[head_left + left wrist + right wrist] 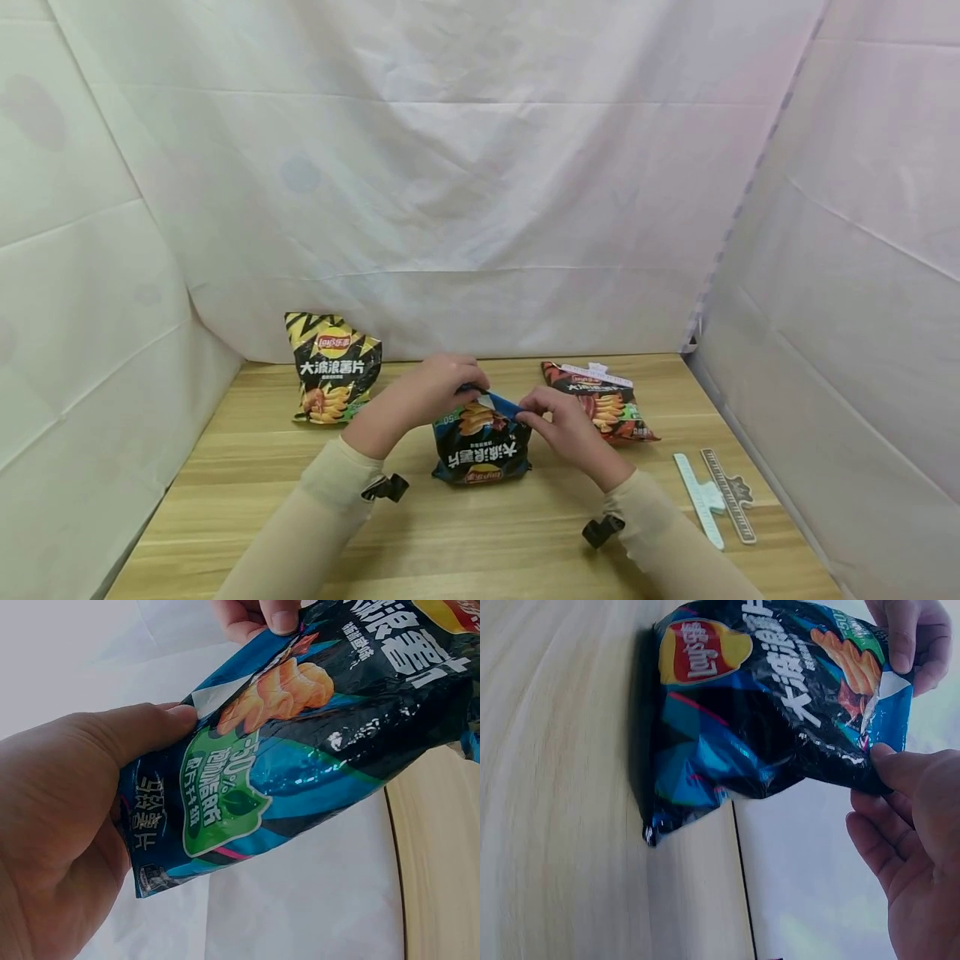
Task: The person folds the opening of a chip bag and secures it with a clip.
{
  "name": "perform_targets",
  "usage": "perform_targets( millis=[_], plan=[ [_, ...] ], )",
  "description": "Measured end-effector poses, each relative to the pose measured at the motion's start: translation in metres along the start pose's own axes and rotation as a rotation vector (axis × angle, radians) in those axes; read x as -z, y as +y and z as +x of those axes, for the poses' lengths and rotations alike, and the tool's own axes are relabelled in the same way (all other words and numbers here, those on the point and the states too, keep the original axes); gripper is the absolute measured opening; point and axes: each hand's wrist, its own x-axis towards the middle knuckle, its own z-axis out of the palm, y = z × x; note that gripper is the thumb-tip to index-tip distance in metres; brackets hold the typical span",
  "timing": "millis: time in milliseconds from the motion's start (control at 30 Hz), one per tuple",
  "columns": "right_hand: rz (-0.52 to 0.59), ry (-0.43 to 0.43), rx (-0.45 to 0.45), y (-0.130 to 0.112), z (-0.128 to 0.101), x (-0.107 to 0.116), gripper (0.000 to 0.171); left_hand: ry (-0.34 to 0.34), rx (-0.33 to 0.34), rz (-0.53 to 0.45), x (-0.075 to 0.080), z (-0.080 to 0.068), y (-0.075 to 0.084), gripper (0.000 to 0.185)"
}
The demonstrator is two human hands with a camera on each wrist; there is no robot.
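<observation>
A blue and black crisp bag (480, 446) stands upside down on the wooden table (247, 492) in the middle. My left hand (442, 385) pinches the left end of its raised edge, thumb on the foil (161, 727). My right hand (555, 421) pinches the right end of the same edge (889, 761). The edge is folded over between them, showing a silvery inside patch (214, 701). The bag's (765, 712) logo end rests on the table.
A yellow and black crisp bag (333, 368) stands at the back left. A red crisp bag (603, 404) with a white clip (597, 372) lies at the back right. Two long sealing clips (712, 496) lie near the right edge. White cloth walls surround the table.
</observation>
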Motion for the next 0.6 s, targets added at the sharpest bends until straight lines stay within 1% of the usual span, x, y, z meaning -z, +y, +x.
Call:
perform_targets(
  millis=[133, 300, 467, 600],
  plan=[
    [0.012, 0.007, -0.023, 0.000, 0.000, -0.001, 0.013, 0.001, 0.035, -0.001, -0.005, 0.001, -0.001, 0.013],
    [0.025, 0.007, -0.014, 0.001, 0.000, -0.003, 0.011, 0.009, 0.074, -0.017, -0.011, 0.001, -0.001, 0.011],
    [0.020, 0.018, 0.002, 0.002, -0.001, -0.005, 0.013, 0.015, 0.070, -0.017, -0.012, 0.000, 0.000, 0.009],
    [0.032, 0.019, -0.004, 0.002, -0.002, -0.005, 0.013, 0.025, 0.062, 0.010, -0.011, 0.000, -0.001, 0.009]
  ],
)
